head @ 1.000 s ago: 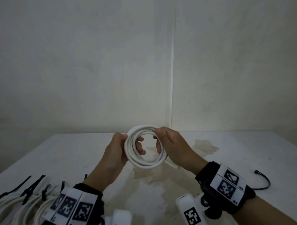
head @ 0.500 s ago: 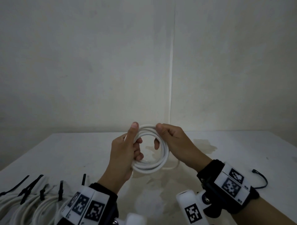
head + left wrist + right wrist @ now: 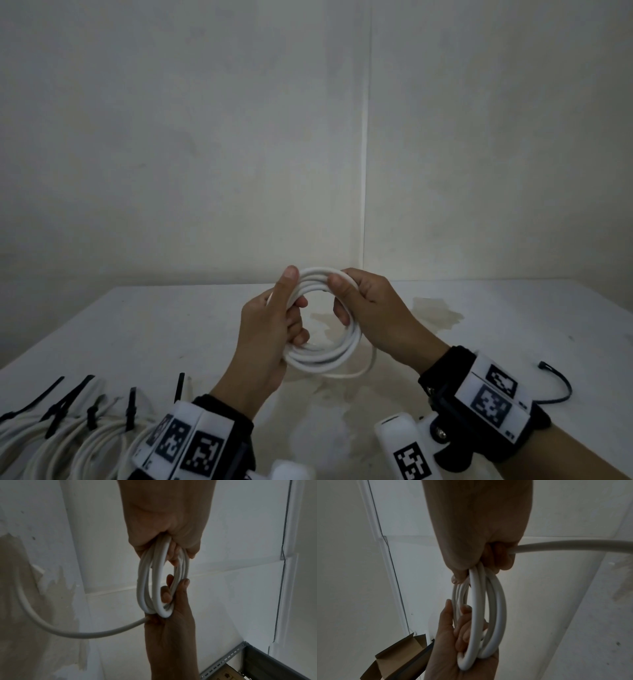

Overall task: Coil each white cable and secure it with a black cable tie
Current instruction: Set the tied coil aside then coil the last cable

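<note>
Head view: 1 white cable (image 3: 322, 359) held as a coil above the worktop (image 3: 137, 329), mid-scene. Left hand (image 3: 270, 329) curls its fingers through the ring, thumb pressed on the top strands. Right hand (image 3: 370, 308) pinches the opposite side with curled fingers. 1 loose tail (image 3: 363, 371) hangs free below the coil, not yet wound in.

To finish well, judged: feed the tail round 1 more turn, keep the strands flat and side by side, and hold the thumb clamp so the loops do not spring apart.

Count: at least 4 tied coils (image 3: 61, 442) near left, bound with black ties (image 3: 130, 407); the frame edge cuts the pile. 1 spare black cable tie (image 3: 561, 387) lies near right.
</note>
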Tool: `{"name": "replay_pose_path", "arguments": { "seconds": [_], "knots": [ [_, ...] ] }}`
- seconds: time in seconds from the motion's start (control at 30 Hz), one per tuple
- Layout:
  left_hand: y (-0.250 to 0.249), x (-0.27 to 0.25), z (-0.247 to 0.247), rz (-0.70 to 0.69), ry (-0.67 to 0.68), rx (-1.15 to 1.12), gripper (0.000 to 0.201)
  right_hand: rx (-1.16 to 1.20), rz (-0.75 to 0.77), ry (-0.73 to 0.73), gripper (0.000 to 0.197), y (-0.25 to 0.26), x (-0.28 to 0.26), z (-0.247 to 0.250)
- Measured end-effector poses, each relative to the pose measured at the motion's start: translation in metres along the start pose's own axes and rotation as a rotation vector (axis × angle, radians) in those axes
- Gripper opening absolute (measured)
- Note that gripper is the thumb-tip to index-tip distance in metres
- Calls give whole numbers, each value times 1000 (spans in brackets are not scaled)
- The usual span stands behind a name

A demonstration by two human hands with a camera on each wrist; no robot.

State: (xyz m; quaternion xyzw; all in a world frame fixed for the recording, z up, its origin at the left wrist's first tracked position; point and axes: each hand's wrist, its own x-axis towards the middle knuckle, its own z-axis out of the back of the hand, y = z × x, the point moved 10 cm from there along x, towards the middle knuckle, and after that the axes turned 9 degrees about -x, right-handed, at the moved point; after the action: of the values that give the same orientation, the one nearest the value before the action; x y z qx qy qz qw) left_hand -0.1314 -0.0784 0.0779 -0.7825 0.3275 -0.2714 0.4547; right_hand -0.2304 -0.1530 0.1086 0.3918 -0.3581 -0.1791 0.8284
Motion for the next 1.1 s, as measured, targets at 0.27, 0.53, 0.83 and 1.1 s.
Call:
{"name": "replay_pose_path", "arguments": {
  "seconds": [0.27,0.53,0.83,1.1],
  "knots": [
    [9,-14,-20,121,241,-303,35,156,-99,-92,31,-8,-1,8],
    [5,-17,-27,134,154,-395,39,368,-232,-66,33,-19,-6,-8],
    [11,-12,-25,165,115,-352,41,287,-238,-37,34,-22,-9,-7],
    [14,-9,-19,174,113,-326,42,287,-245,-12,51,-27,-12,-6]
  ]
}}
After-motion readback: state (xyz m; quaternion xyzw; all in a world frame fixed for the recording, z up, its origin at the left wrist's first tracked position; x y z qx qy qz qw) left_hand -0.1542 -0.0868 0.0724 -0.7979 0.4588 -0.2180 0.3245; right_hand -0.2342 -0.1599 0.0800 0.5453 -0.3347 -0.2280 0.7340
